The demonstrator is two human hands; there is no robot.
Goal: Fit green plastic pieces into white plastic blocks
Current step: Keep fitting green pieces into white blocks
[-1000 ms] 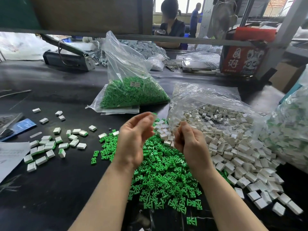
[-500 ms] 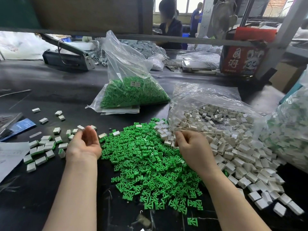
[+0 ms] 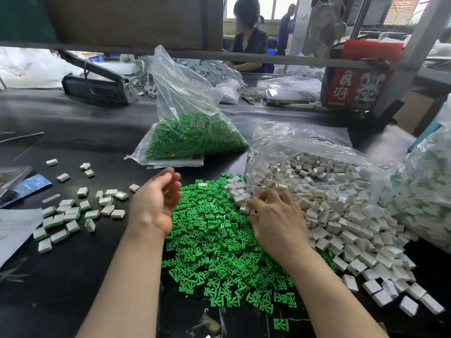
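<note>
The big dark bench (image 3: 73, 289) holds it all. At about 3 o'clock lies the heap of white blocks (image 3: 341, 215), spilling out of a clear bag (image 3: 300, 137). In the middle, toward 6 o'clock, is the loose pile of green pieces (image 3: 219, 252). At 12 o'clock a closed bag of green pieces (image 3: 195, 137) waits. At 9 o'clock sit the finished blocks (image 3: 70, 215), white with a green edge showing.

The right hand (image 3: 278, 225) is at the near edge of the white heap. Its fingers are curled down among the blocks, and its grip looks closed on a white block (image 3: 245, 208), though the fingertips hide most of it. The left hand (image 3: 156, 206) hovers at the 9 o'clock side of the green pile, fingers loosely bent. I cannot tell if it holds a green piece; a bit of green peeks out by the fingers.

I think the step now is picking one white block. Take just one, turn its open side up, and bring it to the left hand. Then line the green piece up straight and push it in evenly, so it does not jam crooked.
</note>
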